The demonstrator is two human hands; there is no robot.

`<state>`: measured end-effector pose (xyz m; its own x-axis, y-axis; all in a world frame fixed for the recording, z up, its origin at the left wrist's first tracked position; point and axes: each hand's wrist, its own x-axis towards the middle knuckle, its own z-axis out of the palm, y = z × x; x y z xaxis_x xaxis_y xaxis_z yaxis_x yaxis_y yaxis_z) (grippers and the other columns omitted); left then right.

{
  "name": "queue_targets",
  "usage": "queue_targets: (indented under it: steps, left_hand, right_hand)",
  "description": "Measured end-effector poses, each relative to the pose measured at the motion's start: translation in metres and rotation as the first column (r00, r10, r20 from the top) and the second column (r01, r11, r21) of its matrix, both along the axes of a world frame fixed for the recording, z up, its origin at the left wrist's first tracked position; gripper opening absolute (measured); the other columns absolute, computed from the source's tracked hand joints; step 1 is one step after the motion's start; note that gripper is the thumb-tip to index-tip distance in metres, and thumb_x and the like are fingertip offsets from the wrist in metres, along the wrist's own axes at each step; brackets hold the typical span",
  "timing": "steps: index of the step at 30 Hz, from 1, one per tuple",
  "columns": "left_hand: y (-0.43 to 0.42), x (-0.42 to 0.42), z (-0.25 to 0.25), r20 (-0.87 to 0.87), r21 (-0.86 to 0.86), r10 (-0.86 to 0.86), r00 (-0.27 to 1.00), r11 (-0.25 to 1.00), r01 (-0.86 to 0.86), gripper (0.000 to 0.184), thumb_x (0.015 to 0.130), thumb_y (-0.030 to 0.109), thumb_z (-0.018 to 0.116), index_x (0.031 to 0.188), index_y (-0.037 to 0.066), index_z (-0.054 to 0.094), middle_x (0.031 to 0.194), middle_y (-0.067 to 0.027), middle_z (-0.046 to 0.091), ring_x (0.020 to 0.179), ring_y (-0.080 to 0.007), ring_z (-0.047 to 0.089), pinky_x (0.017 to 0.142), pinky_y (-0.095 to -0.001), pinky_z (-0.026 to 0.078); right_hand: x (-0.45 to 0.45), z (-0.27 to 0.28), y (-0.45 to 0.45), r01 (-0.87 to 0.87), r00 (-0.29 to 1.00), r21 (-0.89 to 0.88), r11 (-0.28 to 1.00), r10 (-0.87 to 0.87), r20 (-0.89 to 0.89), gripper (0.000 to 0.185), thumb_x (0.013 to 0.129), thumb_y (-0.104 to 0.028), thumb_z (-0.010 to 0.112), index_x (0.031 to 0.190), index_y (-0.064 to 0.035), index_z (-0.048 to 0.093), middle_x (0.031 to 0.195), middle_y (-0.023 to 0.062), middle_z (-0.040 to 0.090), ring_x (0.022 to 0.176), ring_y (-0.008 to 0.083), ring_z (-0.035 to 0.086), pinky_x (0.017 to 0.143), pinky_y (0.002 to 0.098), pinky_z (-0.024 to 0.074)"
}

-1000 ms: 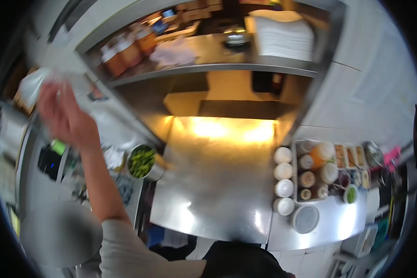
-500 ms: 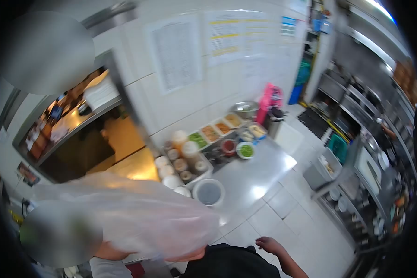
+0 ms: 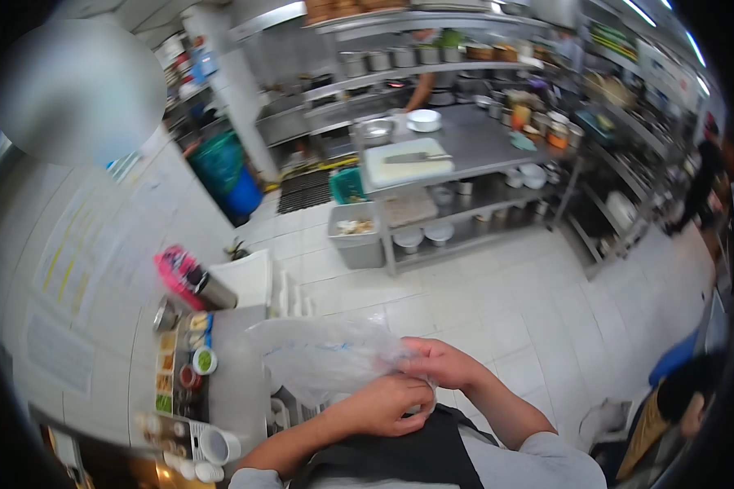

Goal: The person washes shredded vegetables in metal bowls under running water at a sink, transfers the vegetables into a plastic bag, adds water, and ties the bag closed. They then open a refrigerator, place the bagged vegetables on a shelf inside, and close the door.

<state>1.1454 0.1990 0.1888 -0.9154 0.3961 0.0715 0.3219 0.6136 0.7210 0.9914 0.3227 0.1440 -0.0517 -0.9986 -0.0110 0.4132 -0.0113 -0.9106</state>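
A clear plastic bag (image 3: 326,363) with blue marks on it stretches out in front of my black apron (image 3: 400,456). My right hand (image 3: 442,361) is closed on the bag's gathered end. Just below it, my left hand (image 3: 395,403) is also closed on the bag, its fingers curled in close to the right hand. The bag spreads away to the left, over the edge of the steel counter (image 3: 236,350). Exactly how the plastic runs between my fingers is hidden.
Along the counter's left side stand ingredient trays (image 3: 167,363), a bowl of chopped greens (image 3: 205,360) and a white tub (image 3: 218,446). Ahead are a grey bin (image 3: 355,236) and a steel worktable (image 3: 481,147) with a cutting board (image 3: 408,165). Another person (image 3: 685,407) is at the lower right.
My view has turned right, away from the wall. The bag, spread wide at the left before, is now gathered in front of me. My right hand, apart from it earlier, now grips it.
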Motion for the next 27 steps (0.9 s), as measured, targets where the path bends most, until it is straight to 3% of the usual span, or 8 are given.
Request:
queue_targets:
  steps: [2, 5, 8, 10, 13, 18, 25, 27]
  left_hand:
    - [0.015, -0.024, 0.005, -0.108, 0.036, -0.023, 0.994, 0.999, 0.027, 0.015, 0.090, 0.014, 0.072, 0.102, 0.007, 0.067, 0.110, -0.0112, 0.071, 0.107, -0.0325, 0.067, 0.091, -0.0409, 0.055]
    - [0.021, -0.054, 0.033, -0.175, 0.171, -0.040, 0.984, 0.983, 0.070, 0.021, 0.092, 0.014, 0.075, 0.110, 0.005, 0.071, 0.114, -0.0129, 0.073, 0.112, -0.0305, 0.069, 0.095, -0.0394, 0.055]
    - [-0.019, -0.083, 0.051, -0.055, 0.496, -0.114, 0.992, 0.859, 0.126, 0.026, 0.090, 0.012, 0.078, 0.113, 0.001, 0.073, 0.114, -0.0157, 0.075, 0.110, -0.0307, 0.071, 0.094, -0.0391, 0.056]
    - [-0.060, -0.109, 0.052, -0.019, 0.656, -0.137, 0.990, 0.746, 0.116, 0.028, 0.087, 0.008, 0.081, 0.112, -0.003, 0.074, 0.109, -0.0193, 0.076, 0.102, -0.0326, 0.074, 0.090, -0.0404, 0.057]
    - [-0.106, -0.151, 0.023, -0.088, 0.838, 0.258, 0.962, 0.542, -0.068, 0.021, 0.091, 0.013, 0.074, 0.106, -0.003, 0.070, 0.100, -0.0185, 0.074, 0.095, -0.0307, 0.073, 0.087, -0.0401, 0.056]
    - [-0.154, -0.259, 0.030, -0.178, 0.921, 0.587, 0.789, 0.382, -0.077, 0.031, 0.089, 0.010, 0.069, 0.118, 0.002, 0.064, 0.132, -0.0206, 0.061, 0.126, -0.0284, 0.058, 0.107, -0.0420, 0.044]
    - [-0.172, -0.399, 0.044, -0.180, 0.642, 0.394, 0.901, 0.741, -0.196, 0.027, 0.083, -0.006, 0.067, 0.106, 0.008, 0.071, 0.144, -0.0156, 0.055, 0.126, -0.0247, 0.057, 0.106, -0.0384, 0.044]
    - [-0.175, -0.435, 0.020, 0.015, 0.675, 0.334, 0.943, 0.692, -0.256, 0.030, 0.083, -0.009, 0.062, 0.107, 0.007, 0.072, 0.147, -0.0167, 0.054, 0.121, -0.0226, 0.060, 0.101, -0.0356, 0.047]
  right_hand:
    - [-0.019, -0.028, 0.021, 0.199, 0.960, 0.029, 0.980, -0.201, 0.197, 0.048, 0.107, -0.025, 0.058, 0.147, 0.0010, 0.051, 0.136, 0.0159, 0.065, 0.121, 0.0268, 0.066, 0.106, 0.0384, 0.0522]
    - [-0.056, -0.028, 0.051, 0.454, 0.787, 0.112, 0.884, -0.457, 0.414, 0.051, 0.109, -0.032, 0.048, 0.146, 0.0024, 0.051, 0.139, 0.0213, 0.064, 0.119, 0.0336, 0.068, 0.104, 0.0424, 0.0541]
    - [-0.105, -0.040, 0.066, 0.577, 0.567, 0.004, 0.817, -0.404, 0.718, 0.050, 0.110, -0.031, 0.041, 0.145, 0.0021, 0.051, 0.132, 0.0204, 0.067, 0.120, 0.0350, 0.067, 0.101, 0.0468, 0.0556]
    - [-0.132, -0.023, 0.072, 0.675, 0.510, 0.103, 0.731, -0.563, 0.651, 0.052, 0.110, -0.033, 0.040, 0.145, 0.0026, 0.051, 0.134, 0.0204, 0.066, 0.123, 0.0351, 0.065, 0.104, 0.0482, 0.0535]
    - [-0.175, -0.011, 0.071, 0.748, 0.469, 0.149, 0.647, -0.674, 0.570, 0.052, 0.109, -0.033, 0.039, 0.145, 0.0027, 0.050, 0.136, 0.0199, 0.064, 0.127, 0.0352, 0.062, 0.108, 0.0500, 0.0503]
    - [-0.250, 0.001, 0.041, 0.743, 0.527, 0.151, 0.652, -0.710, 0.467, 0.053, 0.109, -0.031, 0.039, 0.149, 0.0032, 0.048, 0.142, 0.0187, 0.061, 0.127, 0.0327, 0.062, 0.112, 0.0476, 0.0479]
    - [-0.344, -0.032, 0.044, 0.578, 0.664, 0.270, 0.770, -0.636, 0.394, 0.051, 0.109, -0.032, 0.044, 0.144, 0.0046, 0.051, 0.132, 0.0215, 0.065, 0.117, 0.0347, 0.067, 0.101, 0.0482, 0.0551]
    - [-0.363, -0.045, 0.047, 0.535, 0.637, 0.319, 0.782, -0.622, 0.455, 0.052, 0.108, -0.032, 0.046, 0.144, 0.0048, 0.052, 0.131, 0.0215, 0.066, 0.114, 0.0349, 0.069, 0.098, 0.0474, 0.0570]
